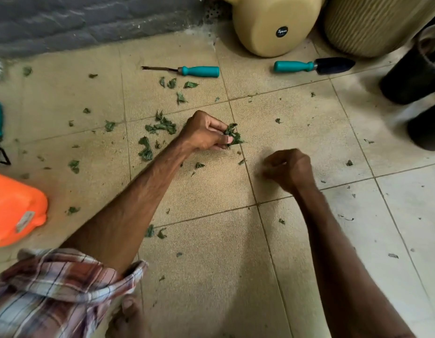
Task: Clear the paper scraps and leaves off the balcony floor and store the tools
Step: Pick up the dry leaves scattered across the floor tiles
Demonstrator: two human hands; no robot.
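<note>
Head view: leaf clump (pixel 233 137) is pinched in curled left hand (pixel 205 132), centre. Right hand (pixel 290 169), blurred, is curled at 4 o'clock; contents cannot be told. Loose leaves (pixel 162 126) are scattered toward 9 o'clock, teal-handled trowel (pixel 314 66) lies at 1 o'clock.

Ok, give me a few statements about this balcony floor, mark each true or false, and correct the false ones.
1. The left hand pinches a bunch of green leaves. True.
2. The trowel stands inside the cream pot. False: it lies flat on the floor tiles, in front of the pot.
3. Loose leaf scraps lie on the tiles to the left of the left hand. True.
4. The orange container sits at the right edge of the view. False: it sits at the left edge.
</note>
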